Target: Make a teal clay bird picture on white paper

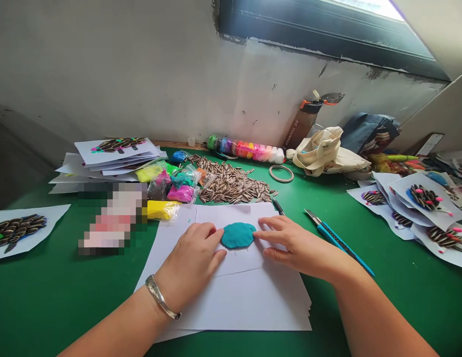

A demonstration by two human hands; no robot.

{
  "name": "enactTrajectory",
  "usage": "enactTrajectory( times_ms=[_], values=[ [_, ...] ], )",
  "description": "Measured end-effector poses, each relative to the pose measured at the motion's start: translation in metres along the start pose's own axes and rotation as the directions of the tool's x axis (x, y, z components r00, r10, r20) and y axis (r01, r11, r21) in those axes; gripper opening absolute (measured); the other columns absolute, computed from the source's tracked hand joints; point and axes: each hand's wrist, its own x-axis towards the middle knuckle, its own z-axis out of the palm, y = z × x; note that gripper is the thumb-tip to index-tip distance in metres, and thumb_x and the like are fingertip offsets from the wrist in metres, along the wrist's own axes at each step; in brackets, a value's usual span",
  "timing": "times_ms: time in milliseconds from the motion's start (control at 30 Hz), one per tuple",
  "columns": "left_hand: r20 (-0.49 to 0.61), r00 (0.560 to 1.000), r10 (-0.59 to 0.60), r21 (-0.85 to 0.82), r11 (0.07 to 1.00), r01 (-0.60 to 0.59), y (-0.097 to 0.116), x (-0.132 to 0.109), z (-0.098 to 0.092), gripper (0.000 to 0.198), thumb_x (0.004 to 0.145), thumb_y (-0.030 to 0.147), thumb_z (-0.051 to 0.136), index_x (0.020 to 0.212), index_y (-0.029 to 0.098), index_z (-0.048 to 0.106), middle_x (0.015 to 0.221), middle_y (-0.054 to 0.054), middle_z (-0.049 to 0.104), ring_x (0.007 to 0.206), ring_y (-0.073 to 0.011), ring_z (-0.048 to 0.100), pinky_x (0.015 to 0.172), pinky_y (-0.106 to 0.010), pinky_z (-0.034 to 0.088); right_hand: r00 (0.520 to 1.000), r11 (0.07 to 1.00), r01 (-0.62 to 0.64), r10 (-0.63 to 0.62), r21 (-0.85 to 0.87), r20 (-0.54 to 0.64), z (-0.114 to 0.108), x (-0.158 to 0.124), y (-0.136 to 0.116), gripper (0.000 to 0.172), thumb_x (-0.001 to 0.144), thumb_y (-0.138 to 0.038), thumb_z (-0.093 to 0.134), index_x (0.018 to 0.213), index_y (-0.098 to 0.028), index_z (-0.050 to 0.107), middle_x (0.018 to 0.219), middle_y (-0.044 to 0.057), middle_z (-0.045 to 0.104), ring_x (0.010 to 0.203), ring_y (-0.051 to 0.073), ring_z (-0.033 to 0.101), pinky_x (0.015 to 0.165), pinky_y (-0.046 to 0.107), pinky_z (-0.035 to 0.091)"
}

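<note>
The flat round teal clay patch [237, 235] is lying on white paper [245, 292] between both hands, left hand [191, 263] and right hand [296, 245] touching its edges with open, relaxed fingers, gripping nothing.

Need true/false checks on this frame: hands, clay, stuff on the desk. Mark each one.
1. The left hand and right hand both touch the teal clay disc on the white paper. True.
2. The sunflower seeds sit in a bowl. False: they lie in a loose pile on the green table, behind the paper.
3. A bracelet is on the left wrist. True.
4. The right hand holds the utility knife. False: the knife lies on the table to the right of that hand, untouched.
</note>
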Motion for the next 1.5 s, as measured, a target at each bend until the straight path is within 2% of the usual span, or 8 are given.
enactTrajectory(
  times_ms=[300, 533, 700, 800, 1000, 1200, 1367, 1500],
  values=[
    [0.004, 1.0, 0.006, 0.004, 1.0, -0.006, 0.0, -0.003, 0.0, 0.019, 0.09, 0.023, 0.049, 0.103, 0.018, 0.062, 0.104, -0.009, 0.057, 0.099, -0.0273, 0.05, 0.088, -0.044, 0.044, 0.996, 0.986, -0.084, 0.083, 0.144, 0.013, -0.003, -0.005, 0.006, 0.045, 0.09, -0.042, 0.053, 0.134, -0.033, 0.053, 0.142, 0.006, 0.046, 0.13, 0.028, 0.042, 0.107, 0.046, 0.037],
    [0.007, 1.0, -0.001, -0.003, 1.0, 0.001, 0.001, -0.003, -0.002, 0.019, 0.09, 0.022, 0.049, 0.103, 0.017, 0.061, 0.103, -0.009, 0.057, 0.098, -0.0268, 0.05, 0.088, -0.043, 0.044, 1.0, 1.0, 0.022, -0.022, 0.003, -0.004, -0.004, -0.002, -0.002, 0.032, 0.089, -0.032, 0.054, 0.12, -0.034, 0.064, 0.135, 0.007, 0.051, 0.123, 0.029, 0.045, 0.098, 0.045, 0.044],
    [0.003, 1.0, 0.004, -0.006, 1.0, -0.004, 0.001, -0.002, -0.001, 0.019, 0.09, 0.023, 0.049, 0.103, 0.018, 0.062, 0.103, -0.009, 0.057, 0.099, -0.0268, 0.05, 0.088, -0.043, 0.044, 0.998, 0.994, -0.055, 0.054, 0.089, 0.024, -0.003, -0.004, 0.004, 0.042, 0.09, -0.041, 0.054, 0.131, -0.033, 0.056, 0.142, 0.006, 0.046, 0.13, 0.029, 0.04, 0.105, 0.047, 0.038],
    [-0.002, 1.0, 0.006, -0.005, 1.0, -0.006, 0.0, -0.003, -0.001, 0.018, 0.09, 0.023, 0.05, 0.102, 0.018, 0.062, 0.103, -0.009, 0.057, 0.098, -0.027, 0.05, 0.088, -0.044, 0.044, 0.997, 0.991, -0.072, 0.074, 0.114, -0.014, -0.003, -0.003, 0.006, 0.047, 0.09, -0.041, 0.054, 0.135, -0.03, 0.052, 0.142, 0.007, 0.046, 0.13, 0.028, 0.041, 0.107, 0.046, 0.036],
    [-0.001, 1.0, 0.004, -0.002, 1.0, -0.004, 0.001, -0.002, -0.002, 0.018, 0.09, 0.021, 0.049, 0.101, 0.018, 0.062, 0.102, -0.009, 0.057, 0.098, -0.0269, 0.05, 0.087, -0.043, 0.045, 0.999, 1.0, -0.022, 0.022, -0.007, -0.05, -0.002, 0.0, -0.005, 0.032, 0.087, -0.034, 0.057, 0.118, -0.028, 0.064, 0.132, 0.008, 0.053, 0.119, 0.029, 0.049, 0.098, 0.046, 0.044],
    [-0.002, 1.0, 0.016, 0.001, 1.0, -0.016, 0.001, -0.002, -0.001, 0.019, 0.09, 0.022, 0.048, 0.102, 0.019, 0.062, 0.101, -0.009, 0.057, 0.097, -0.0266, 0.051, 0.087, -0.043, 0.045, 0.999, 1.0, -0.006, 0.006, -0.001, -0.047, 0.0, -0.001, 0.001, 0.039, 0.086, -0.037, 0.059, 0.124, -0.031, 0.062, 0.137, 0.007, 0.051, 0.123, 0.03, 0.046, 0.1, 0.047, 0.043],
    [-0.009, 1.0, 0.014, -0.004, 1.0, -0.014, 0.001, -0.002, -0.001, 0.02, 0.09, 0.022, 0.048, 0.103, 0.018, 0.062, 0.102, -0.01, 0.057, 0.099, -0.027, 0.05, 0.088, -0.043, 0.045, 0.99, 0.994, -0.061, 0.073, 0.093, -0.123, 0.005, -0.002, 0.012, 0.047, 0.089, -0.042, 0.055, 0.133, -0.026, 0.054, 0.136, 0.006, 0.054, 0.127, 0.026, 0.046, 0.106, 0.042, 0.04],
    [-0.01, 1.0, 0.014, -0.001, 1.0, -0.014, 0.001, -0.003, -0.002, 0.02, 0.09, 0.022, 0.048, 0.103, 0.018, 0.062, 0.103, -0.01, 0.057, 0.099, -0.0271, 0.051, 0.088, -0.043, 0.045, 0.987, 0.998, -0.04, 0.046, 0.043, -0.153, 0.007, 0.0, 0.006, 0.043, 0.089, -0.036, 0.055, 0.131, -0.026, 0.056, 0.132, 0.006, 0.057, 0.122, 0.026, 0.048, 0.103, 0.043, 0.042]
  ],
)
